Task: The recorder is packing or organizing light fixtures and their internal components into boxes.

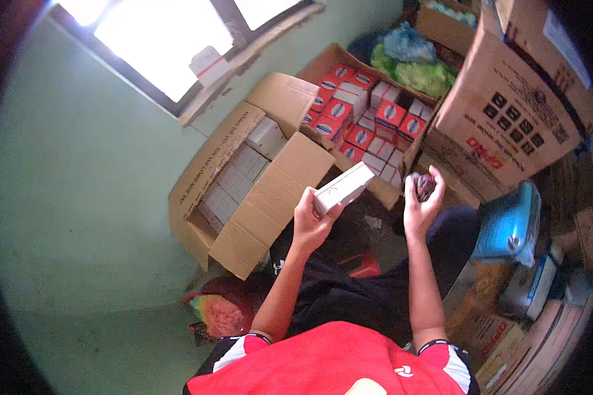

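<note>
Cardboard, by its look: holding a slim white box just right of centre, with the left hand clamped on its eight-o'clock end and an open carton of pale boxes at nine o'clock from it. Gripping in the curled fingers of the right hand, at three o'clock, a dark object too blurred to name. Probably handles light and stiff, smooth-faced, prone to dented corners; best pinched across the long sides.

Left grip around white box, right grip around dark object, open cartons beyond
</note>
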`<state>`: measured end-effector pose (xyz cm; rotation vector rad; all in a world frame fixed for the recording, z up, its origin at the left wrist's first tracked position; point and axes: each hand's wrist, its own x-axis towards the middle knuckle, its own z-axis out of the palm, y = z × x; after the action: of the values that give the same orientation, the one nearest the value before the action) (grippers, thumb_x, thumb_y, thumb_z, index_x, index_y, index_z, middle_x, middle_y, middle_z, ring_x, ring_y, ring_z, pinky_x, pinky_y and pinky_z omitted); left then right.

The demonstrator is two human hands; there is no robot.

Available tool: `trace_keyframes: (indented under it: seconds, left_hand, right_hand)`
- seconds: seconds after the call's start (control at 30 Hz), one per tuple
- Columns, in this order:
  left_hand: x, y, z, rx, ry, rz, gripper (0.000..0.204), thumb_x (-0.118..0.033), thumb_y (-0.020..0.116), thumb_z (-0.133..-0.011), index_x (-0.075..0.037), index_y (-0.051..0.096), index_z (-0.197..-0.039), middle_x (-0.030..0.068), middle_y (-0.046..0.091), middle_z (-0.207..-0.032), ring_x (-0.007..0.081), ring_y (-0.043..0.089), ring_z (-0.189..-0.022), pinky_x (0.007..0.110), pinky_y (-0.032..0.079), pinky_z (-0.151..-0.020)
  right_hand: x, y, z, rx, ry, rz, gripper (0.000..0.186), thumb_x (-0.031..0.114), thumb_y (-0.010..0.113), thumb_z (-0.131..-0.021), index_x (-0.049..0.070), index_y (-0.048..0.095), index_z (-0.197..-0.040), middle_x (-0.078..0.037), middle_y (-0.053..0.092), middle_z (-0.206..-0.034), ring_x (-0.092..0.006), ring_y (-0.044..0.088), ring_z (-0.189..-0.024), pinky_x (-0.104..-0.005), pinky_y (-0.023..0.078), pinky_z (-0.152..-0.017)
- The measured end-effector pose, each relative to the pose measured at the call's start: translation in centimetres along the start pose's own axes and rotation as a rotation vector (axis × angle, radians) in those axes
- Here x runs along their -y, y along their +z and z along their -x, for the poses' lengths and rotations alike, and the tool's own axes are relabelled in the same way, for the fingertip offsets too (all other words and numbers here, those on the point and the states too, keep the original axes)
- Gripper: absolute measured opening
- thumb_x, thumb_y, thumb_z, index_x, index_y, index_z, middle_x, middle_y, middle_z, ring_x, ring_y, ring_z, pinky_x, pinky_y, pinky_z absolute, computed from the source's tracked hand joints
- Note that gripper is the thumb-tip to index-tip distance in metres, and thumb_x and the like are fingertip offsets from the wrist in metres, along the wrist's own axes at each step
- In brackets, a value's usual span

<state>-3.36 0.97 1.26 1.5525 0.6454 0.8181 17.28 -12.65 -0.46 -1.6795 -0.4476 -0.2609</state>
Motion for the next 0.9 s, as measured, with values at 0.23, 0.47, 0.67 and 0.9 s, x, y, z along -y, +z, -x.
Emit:
trace_keyframes:
  seconds: [0.23, 0.47, 0.67, 0.9]
  left_hand:
    - [0.9, 2.4, 1.8, 0.039, 0.164, -0.152, 0.032, -0.004, 0.084, -0.084, -0.003, 0.054, -0.096, 0.0035, 0.057, -0.076, 0.0128, 0.054, -0.07, 0.031, 0.047, -0.062]
    - [3.6, 0.4, 3.3, 0.14, -0.09, -0.15, 0.036, -0.001, 0.083, -0.088, -0.009, 0.054, -0.108, -0.0055, 0.061, -0.1, 0.004, 0.056, -0.089, 0.022, 0.046, -0.075]
    - [2.5, 0.4, 4.1, 0.066, -0.064, -0.045, 0.038, -0.012, 0.089, -0.092, -0.008, 0.054, -0.105, -0.0045, 0.063, -0.092, 0.0034, 0.058, -0.083, 0.022, 0.049, -0.072]
    - [3.3, 1.4, 3.8, 0.055, 0.005, -0.057, 0.024, 0.002, 0.074, -0.093, -0.004, 0.059, -0.11, -0.0051, 0.062, -0.094, 0.0033, 0.057, -0.085, 0.024, 0.049, -0.071]
  right_hand:
    - [5.8, 2.3, 5.4, 0.677, -0.589, -0.19, 0.052, 0.011, 0.076, -0.088, 0.007, 0.064, -0.139, -0.016, 0.065, -0.143, -0.0388, 0.056, -0.144, -0.0535, 0.041, -0.123]
    - [3.6, 3.3, 5.3, 0.681, -0.48, -0.154, 0.034, 0.022, 0.075, -0.095, 0.007, 0.072, -0.125, -0.015, 0.073, -0.133, -0.0385, 0.059, -0.142, -0.0547, 0.035, -0.127]
    - [1.5, 3.3, 2.6, 0.61, -0.446, -0.017, 0.034, 0.016, 0.076, -0.091, 0.01, 0.075, -0.125, -0.016, 0.073, -0.131, -0.0388, 0.065, -0.133, -0.0548, 0.042, -0.122]
    - [4.3, 3.1, 6.7, 0.775, -0.495, -0.221, 0.041, 0.013, 0.077, -0.087, 0.01, 0.072, -0.128, -0.017, 0.073, -0.131, -0.0351, 0.066, -0.131, -0.0544, 0.042, -0.123]
